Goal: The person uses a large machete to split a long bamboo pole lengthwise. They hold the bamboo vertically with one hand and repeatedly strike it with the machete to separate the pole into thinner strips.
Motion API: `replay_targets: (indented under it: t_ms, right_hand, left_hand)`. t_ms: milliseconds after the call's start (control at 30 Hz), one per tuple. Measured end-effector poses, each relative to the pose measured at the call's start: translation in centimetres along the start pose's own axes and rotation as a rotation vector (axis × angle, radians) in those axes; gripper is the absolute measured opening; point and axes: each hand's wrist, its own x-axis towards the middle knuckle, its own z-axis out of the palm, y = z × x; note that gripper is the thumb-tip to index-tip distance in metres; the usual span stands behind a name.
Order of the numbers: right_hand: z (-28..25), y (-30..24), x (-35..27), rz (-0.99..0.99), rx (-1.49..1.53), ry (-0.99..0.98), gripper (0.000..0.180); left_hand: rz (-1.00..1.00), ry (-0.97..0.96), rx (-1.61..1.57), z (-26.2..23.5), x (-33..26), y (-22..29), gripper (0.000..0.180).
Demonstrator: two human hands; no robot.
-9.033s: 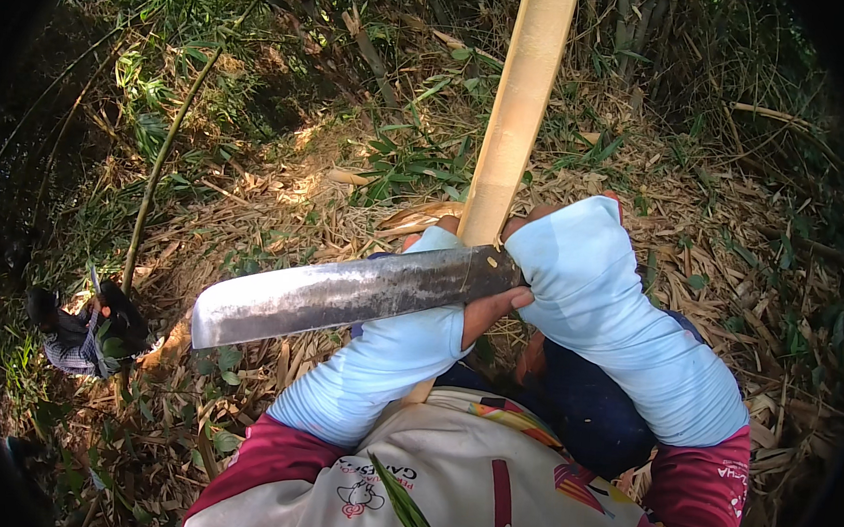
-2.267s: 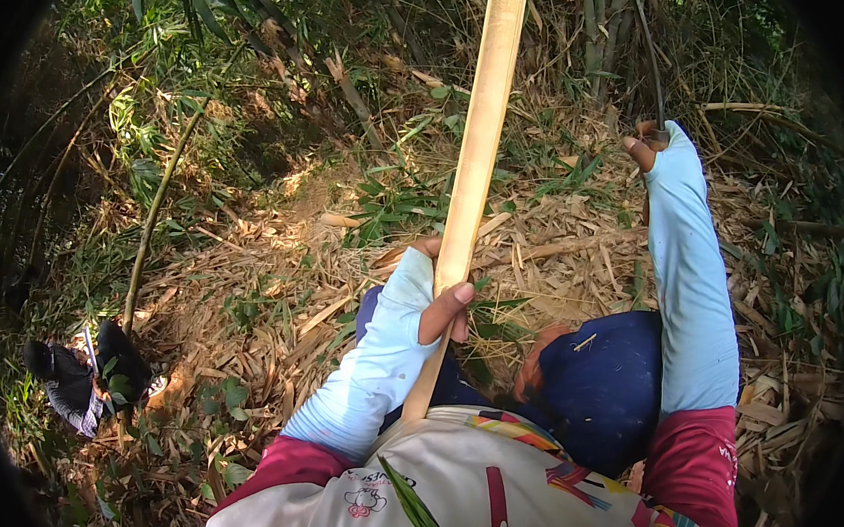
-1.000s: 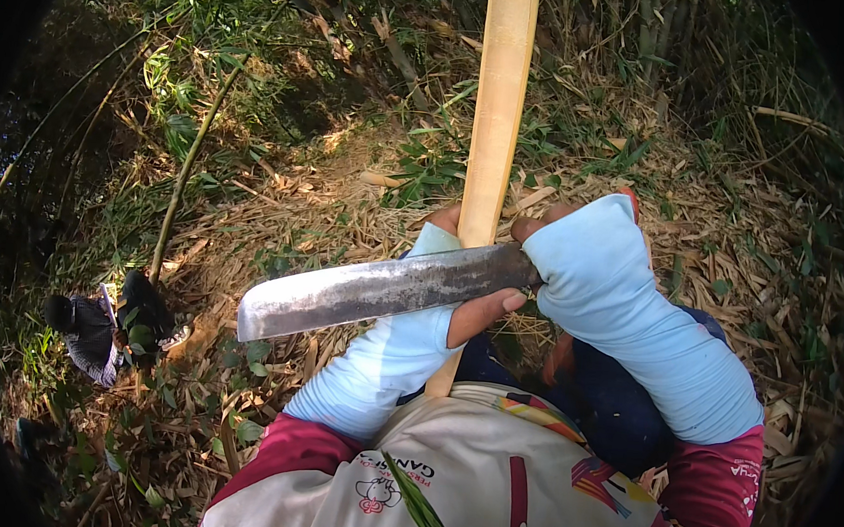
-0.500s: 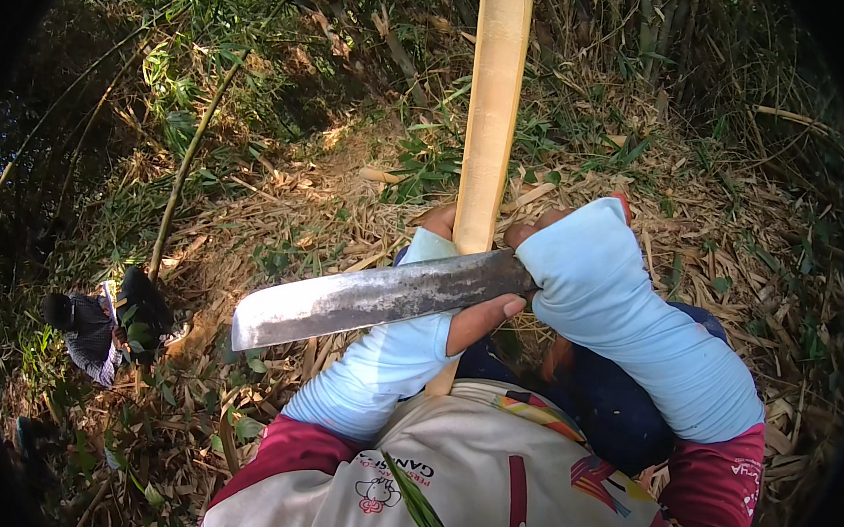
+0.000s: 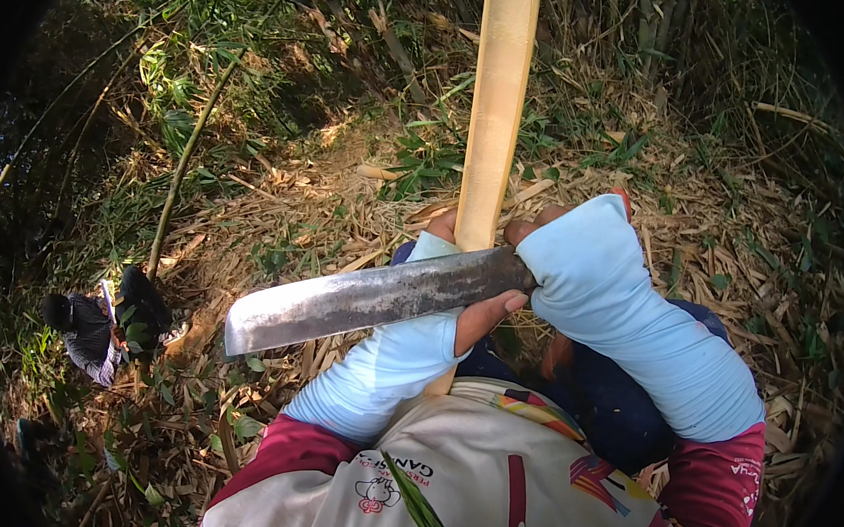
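A long pale wooden strip ran from the top edge of the view toward the wearer's body, passed between the two hands, went behind the blade of a broad knife, and showed again lower down, where its near end met a light grey shirt. The left hand was wrapped around the strip: its fingers showed at the strip's left edge, just above the blade, while its thumb came out below the blade, the tip close to the knife's lower edge. Those fingers were curled in and had hold of the strip, though the blade hid much of the grip. The right hand was closed on the knife's handle and largely covered by a light-blue sleeve; its bent fingers sat just beside the strip's right edge, and whether they touched it could not be told. The blade lay crosswise in front of the strip, slanting down to the left, its bright, blunt end out beyond the left forearm. Dry leaves covered the ground, and at the far left another person in dark clothes was beside a thin leaning pole.
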Motion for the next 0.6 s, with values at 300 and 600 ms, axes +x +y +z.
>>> replay_targets:
  t_ms: [300, 600]
  right_hand:
    - [-0.80, 0.27, 0.14, -0.020, 0.163, -0.009, 0.008]
    - [-1.22, -0.08, 0.23, 0.016, 0.042, -0.016, 0.009]
  left_hand:
    - [0.067, 0.016, 0.043, 0.39, -0.11, 0.25, 0.090]
    - [0.064, 0.036, 0.088, 0.60, -0.35, 0.36, 0.081]
